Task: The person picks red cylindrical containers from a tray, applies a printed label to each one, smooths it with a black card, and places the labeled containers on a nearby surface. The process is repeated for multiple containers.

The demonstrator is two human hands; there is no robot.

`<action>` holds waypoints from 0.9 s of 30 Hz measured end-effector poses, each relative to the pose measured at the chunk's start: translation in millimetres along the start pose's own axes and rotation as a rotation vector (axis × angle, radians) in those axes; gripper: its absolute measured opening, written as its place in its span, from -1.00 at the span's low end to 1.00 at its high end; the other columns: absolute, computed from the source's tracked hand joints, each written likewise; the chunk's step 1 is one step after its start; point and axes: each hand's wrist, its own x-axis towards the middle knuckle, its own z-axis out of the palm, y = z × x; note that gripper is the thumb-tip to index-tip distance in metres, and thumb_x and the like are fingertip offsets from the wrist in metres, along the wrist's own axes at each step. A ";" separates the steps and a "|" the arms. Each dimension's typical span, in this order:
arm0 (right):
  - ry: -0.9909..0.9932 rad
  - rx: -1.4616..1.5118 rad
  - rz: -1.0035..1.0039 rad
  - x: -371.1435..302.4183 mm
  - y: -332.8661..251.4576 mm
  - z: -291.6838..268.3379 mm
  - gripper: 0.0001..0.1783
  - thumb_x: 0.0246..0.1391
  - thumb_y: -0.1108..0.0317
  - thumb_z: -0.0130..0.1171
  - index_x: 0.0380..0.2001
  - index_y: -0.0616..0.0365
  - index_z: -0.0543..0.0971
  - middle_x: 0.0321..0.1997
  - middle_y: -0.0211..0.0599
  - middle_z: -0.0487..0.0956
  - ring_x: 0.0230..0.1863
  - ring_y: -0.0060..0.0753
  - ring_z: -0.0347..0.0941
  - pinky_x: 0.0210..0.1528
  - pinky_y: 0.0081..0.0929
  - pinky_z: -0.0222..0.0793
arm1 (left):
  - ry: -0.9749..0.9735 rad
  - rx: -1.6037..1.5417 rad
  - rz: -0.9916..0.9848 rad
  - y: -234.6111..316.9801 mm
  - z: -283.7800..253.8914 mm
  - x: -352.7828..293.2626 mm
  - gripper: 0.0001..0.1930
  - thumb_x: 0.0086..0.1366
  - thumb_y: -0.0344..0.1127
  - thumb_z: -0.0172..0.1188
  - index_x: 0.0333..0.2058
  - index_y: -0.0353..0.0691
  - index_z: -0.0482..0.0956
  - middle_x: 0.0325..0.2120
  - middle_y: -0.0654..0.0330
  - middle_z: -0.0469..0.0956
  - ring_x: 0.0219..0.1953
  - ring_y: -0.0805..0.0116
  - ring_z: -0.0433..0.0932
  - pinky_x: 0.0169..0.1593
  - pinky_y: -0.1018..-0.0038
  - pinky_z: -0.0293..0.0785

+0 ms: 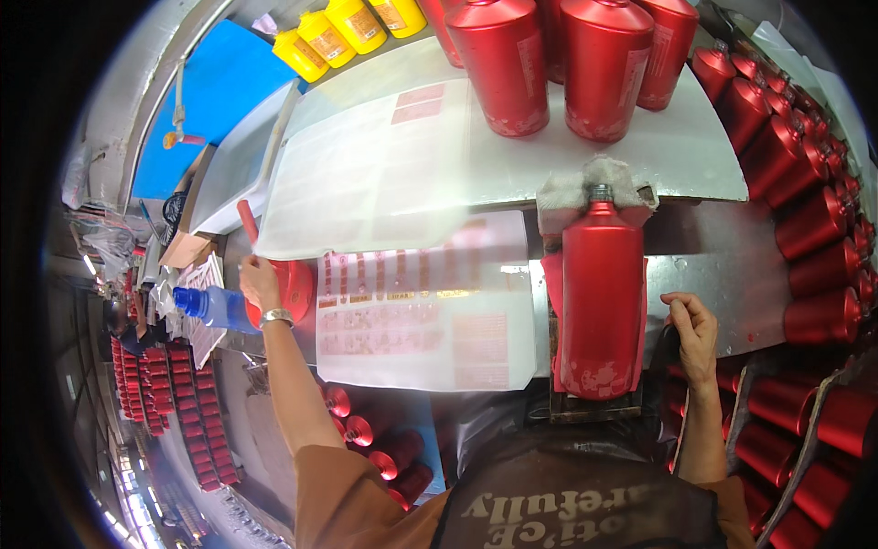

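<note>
My left hand (pixel 260 282) is closed at the near left corner of a large translucent sheet (pixel 366 174), pinching it beside a red bowl (pixel 294 285). A red handle (pixel 247 220) rises from behind these fingers. Under that sheet's near edge lies another translucent sheet (pixel 485 311) with rows of pink and gold printed decals. A red bottle (pixel 602 293) lies on a stand, its threaded neck at a white cloth pad (pixel 599 174). My right hand (pixel 693 337), just right of this bottle, has curled fingers; a dark shape shows beside them, and what they hold is unclear.
A clear blue-capped bottle (pixel 219 307) lies beside the bowl. Several red bottles stand at the back (pixel 498 69), and many more crowd the right side (pixel 809 220). Yellow containers (pixel 355 25) line the far edge. More red bottles (pixel 393 453) lie below the table.
</note>
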 end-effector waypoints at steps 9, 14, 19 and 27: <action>0.035 -0.056 -0.033 15.6 7.5 3.1 -0.75 0.34 0.29 0.12 -0.16 0.26 0.65 -0.42 -0.54 0.52 -0.38 -0.72 0.34 -0.30 -0.68 0.26 | 0.140 -0.513 0.746 317.0 -15.4 -48.9 -0.72 0.39 -0.29 0.22 0.04 -0.17 0.61 -0.04 0.09 0.59 -0.21 0.26 0.63 -0.06 0.36 0.55; 0.036 -0.046 -0.032 13.2 3.6 2.6 -0.78 0.33 0.33 0.13 -0.15 0.27 0.64 -0.45 -0.57 0.50 -0.39 -0.75 0.33 -0.31 -0.70 0.23 | -0.102 -0.054 0.729 402.6 33.7 -47.8 -0.68 0.39 -0.15 0.10 -0.02 -0.16 0.66 -0.02 -0.06 0.54 0.00 -0.01 0.55 0.03 0.16 0.51; 0.039 -0.053 -0.015 8.9 0.7 5.5 -0.80 0.31 0.38 0.14 -0.15 0.29 0.63 -0.43 -0.55 0.54 -0.37 -0.77 0.37 -0.28 -0.70 0.28 | -0.173 0.055 0.793 395.9 27.1 -58.6 -0.65 0.44 -0.08 0.02 -0.10 -0.13 0.70 -0.09 -0.09 0.56 -0.06 -0.06 0.55 -0.01 0.10 0.51; 0.030 -0.157 -0.081 0.4 -0.9 7.7 -0.80 0.29 0.40 0.15 -0.15 0.32 0.63 -0.40 -0.49 0.59 -0.35 -0.74 0.42 -0.27 -0.67 0.34 | -0.364 -0.213 0.940 307.8 -41.4 -119.1 -0.64 0.46 -0.25 0.06 0.14 -0.19 0.57 0.19 -0.07 0.47 0.15 -0.01 0.50 0.21 0.24 0.42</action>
